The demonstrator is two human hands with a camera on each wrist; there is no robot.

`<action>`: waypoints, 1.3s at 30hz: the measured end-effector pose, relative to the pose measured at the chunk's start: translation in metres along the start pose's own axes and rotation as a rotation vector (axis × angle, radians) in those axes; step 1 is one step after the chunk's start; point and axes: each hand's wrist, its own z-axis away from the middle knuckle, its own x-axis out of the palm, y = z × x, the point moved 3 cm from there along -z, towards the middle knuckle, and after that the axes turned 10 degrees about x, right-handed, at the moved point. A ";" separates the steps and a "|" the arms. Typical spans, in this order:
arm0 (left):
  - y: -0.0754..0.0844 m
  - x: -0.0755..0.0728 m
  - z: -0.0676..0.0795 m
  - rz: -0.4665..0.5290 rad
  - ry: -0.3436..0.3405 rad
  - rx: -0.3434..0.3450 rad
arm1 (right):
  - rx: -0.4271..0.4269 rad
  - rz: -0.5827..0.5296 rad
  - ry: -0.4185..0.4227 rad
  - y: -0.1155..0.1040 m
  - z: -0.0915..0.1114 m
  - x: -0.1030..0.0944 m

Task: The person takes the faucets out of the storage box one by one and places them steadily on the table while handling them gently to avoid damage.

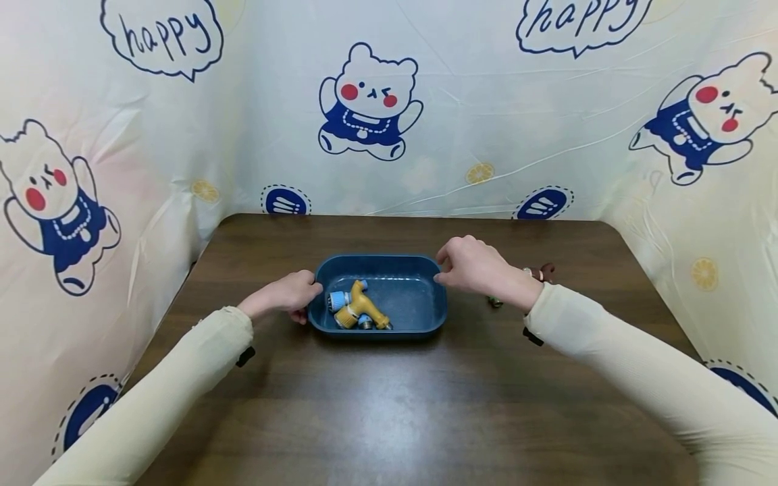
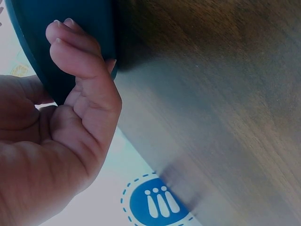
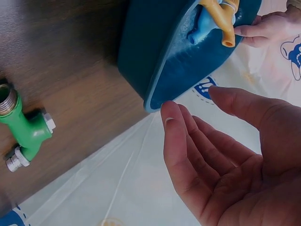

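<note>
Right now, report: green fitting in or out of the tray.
Out: the green fitting lies on the brown tabletop, apart from the tray.

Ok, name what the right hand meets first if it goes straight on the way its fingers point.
Most likely the tray, at the right end of its rim; the fingertips of the right hand are close beside it, and whether they already touch is unclear.

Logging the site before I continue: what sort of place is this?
Probably a small staged tabletop booth indoors, though I can't be sure. Cartoon-printed sheeting hangs around the visible back and sides of a brown table, where a dark blue tray holds a yellow tap-like fitting.
</note>
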 end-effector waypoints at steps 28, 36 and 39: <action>0.026 0.003 0.016 -0.033 0.031 -0.006 | -0.044 0.053 -0.050 -0.035 -0.011 0.013; -0.020 -0.001 -0.013 0.013 0.023 0.001 | -0.056 0.076 -0.069 -0.047 -0.017 0.018; 0.000 0.001 0.000 0.009 0.020 0.005 | -0.059 0.081 -0.083 -0.051 -0.018 0.020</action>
